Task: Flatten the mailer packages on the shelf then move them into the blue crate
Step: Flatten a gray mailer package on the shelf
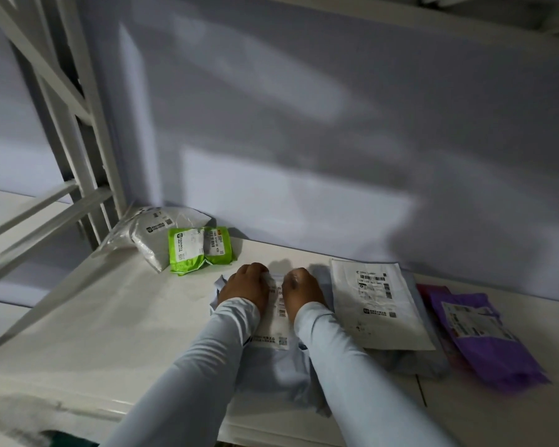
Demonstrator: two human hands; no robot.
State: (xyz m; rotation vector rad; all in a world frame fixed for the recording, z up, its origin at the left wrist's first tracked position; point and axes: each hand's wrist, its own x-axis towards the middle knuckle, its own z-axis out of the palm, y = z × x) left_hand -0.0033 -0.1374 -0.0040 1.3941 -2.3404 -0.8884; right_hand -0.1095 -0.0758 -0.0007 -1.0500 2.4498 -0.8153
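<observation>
Pale-grey plastic, crumpled at its edges, lies at lower centre of the frame: the grey mailer (273, 369) on the white shelf (110, 333), with both hands bearing down on its far end. The left hand (244, 287) and right hand (302, 290) sit side by side, knuckles up; fingers look curled into the plastic, though I cannot tell whether they pinch it or only press. To the right lie a white mailer (378, 304) and a purple mailer (484, 340); at upper left, 2 green packets (197, 250) lean on a white padded bag (149, 240). No blue crate shows. My worry: the near end overhangs the shelf lip, so a hard push could slide it off, and trapped air may spring the folds back.
</observation>
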